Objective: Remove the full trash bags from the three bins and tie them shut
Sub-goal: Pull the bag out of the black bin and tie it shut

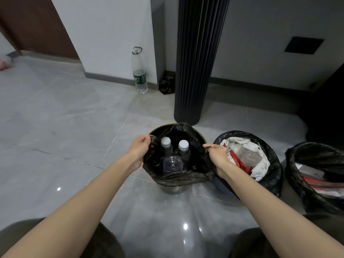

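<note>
Both hands hold the mouth of the black trash bag (178, 177) that lines the leftmost bin (173, 190). The left hand (138, 150) pinches the bag's left edge, fingers curled round a gather of plastic. The right hand (216, 155) pinches the right edge the same way, and the mouth is stretched open between them. The bag's far edge stands up free of the bin's rim, part of which shows bare at the far left. The near edge droops over the front of the bin. Inside the bag stand two capped bottles (165, 143), with a clear plastic container (172, 163) seen end-on in front of them.

The middle bin (271, 152) stands just beside it on the right, and the right wrist lies over that bin's left rim. Its black liner is folded over the rim and heaped with white plastic and red wrappers. The third bin (297, 183) stands just beyond, cut off by the frame edge.

A black fluted column (199, 62) rises near the leftmost bin's far rim. The grey tiled floor (65, 127) lies open to the left and toward the person's knees. A water bottle (140, 71) and a crumpled black bag (167, 86) sit by the wall, well apart from the bins.
</note>
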{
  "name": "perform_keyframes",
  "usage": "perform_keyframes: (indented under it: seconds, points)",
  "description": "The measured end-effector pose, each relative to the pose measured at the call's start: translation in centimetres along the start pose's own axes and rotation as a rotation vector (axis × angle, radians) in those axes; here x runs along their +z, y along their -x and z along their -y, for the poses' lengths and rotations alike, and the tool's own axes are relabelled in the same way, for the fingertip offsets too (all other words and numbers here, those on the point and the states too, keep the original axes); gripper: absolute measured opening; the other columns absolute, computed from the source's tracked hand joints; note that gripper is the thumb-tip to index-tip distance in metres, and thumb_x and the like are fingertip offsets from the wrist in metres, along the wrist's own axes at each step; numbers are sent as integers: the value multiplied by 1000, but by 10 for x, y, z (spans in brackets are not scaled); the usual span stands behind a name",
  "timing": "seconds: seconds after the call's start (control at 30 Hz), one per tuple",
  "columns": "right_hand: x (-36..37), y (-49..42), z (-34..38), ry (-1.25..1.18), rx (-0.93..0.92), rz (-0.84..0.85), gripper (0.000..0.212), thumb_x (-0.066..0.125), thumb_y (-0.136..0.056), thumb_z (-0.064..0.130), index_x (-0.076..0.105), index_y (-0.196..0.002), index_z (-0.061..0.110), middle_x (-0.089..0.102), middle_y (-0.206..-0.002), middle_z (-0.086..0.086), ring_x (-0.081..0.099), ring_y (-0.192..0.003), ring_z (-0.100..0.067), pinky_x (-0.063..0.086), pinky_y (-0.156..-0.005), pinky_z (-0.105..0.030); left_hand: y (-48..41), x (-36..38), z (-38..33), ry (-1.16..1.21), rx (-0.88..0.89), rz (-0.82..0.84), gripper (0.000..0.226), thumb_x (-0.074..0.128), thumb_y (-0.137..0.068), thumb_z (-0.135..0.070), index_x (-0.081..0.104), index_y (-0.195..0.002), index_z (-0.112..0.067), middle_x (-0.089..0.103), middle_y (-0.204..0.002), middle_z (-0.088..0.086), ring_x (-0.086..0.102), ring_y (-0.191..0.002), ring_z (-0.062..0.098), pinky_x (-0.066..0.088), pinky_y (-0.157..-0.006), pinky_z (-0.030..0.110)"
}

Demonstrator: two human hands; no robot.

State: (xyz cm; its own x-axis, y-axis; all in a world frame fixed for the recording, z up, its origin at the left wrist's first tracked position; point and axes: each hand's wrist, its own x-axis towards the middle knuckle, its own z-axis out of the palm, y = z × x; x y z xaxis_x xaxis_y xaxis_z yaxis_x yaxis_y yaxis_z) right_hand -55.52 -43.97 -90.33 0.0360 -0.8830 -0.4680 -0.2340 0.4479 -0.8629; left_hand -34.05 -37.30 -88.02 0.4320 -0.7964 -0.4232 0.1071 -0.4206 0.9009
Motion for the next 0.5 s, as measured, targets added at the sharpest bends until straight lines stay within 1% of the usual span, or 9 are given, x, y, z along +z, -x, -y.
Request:
perform_keyframes:
  seconds: [0.07,0.13,0.2,0.23,0.27,0.3,0.37,0.43,0.5]
  points:
    - [-1,7,-2,159,-35,14,42,29,-90,-6,62,-114,2,60,-92,-10,56,-80,-18,45,-70,-23,8,2,5,-75,-17,44,33,34,-98,-8,59,-78,-17,57,-85,9,54,-76,19,46,-70,29]
    - [-2,15,-5,255,-77,66,32,37,-90,4,66,-101,0,63,-90,-17,60,-90,-27,44,-83,-31,16,4,8,-124,-36,62,25,40,-96,-12,57,-79,-16,55,-86,7,53,-80,21,45,-76,31]
    - [-2,20,-12,290,-76,213,19,46,-82,18,59,-71,9,54,-65,-13,56,-66,-24,41,-72,-36,22,5,11,-238,-6,95,29,43,-96,-34,50,-80,-11,49,-80,7,48,-79,21,39,-74,31]
    - [-1,24,-15,289,-38,308,13,52,-79,26,54,-73,14,53,-67,-5,54,-66,-17,41,-69,-33,23,4,14,-304,15,145,42,45,-91,-51,48,-81,-10,47,-80,8,46,-79,20,37,-73,31]
    - [-2,27,-17,297,27,387,27,62,-75,37,54,-89,16,60,-82,0,59,-79,-13,44,-74,-31,25,4,17,-365,15,207,55,49,-82,-65,48,-86,-11,49,-85,7,48,-81,19,38,-74,31]
    - [-3,30,-20,336,83,457,56,71,-70,47,48,-111,17,63,-104,0,60,-98,-13,46,-85,-30,29,4,19,-430,-11,258,64,56,-74,-71,50,-99,-13,52,-94,6,52,-87,20,40,-78,30]
    - [-5,35,-22,548,105,599,103,81,-63,53,20,-141,23,48,-137,-2,49,-125,-15,38,-104,-29,36,2,24,-574,-50,322,81,72,-69,-58,34,-130,-21,48,-115,3,49,-112,18,39,-91,26]
    - [-3,41,-25,755,44,655,136,87,-57,48,-9,-149,19,27,-153,-6,31,-139,-19,29,-114,-32,36,1,31,-689,-7,363,115,84,-60,-45,11,-145,-22,40,-138,5,36,-133,21,33,-108,31]
    - [2,45,-33,878,-25,631,148,90,-53,43,-22,-147,15,19,-156,-10,24,-143,-24,27,-116,-36,36,0,37,-796,39,415,140,90,-53,-38,-12,-148,-20,25,-153,7,24,-142,23,25,-116,35]
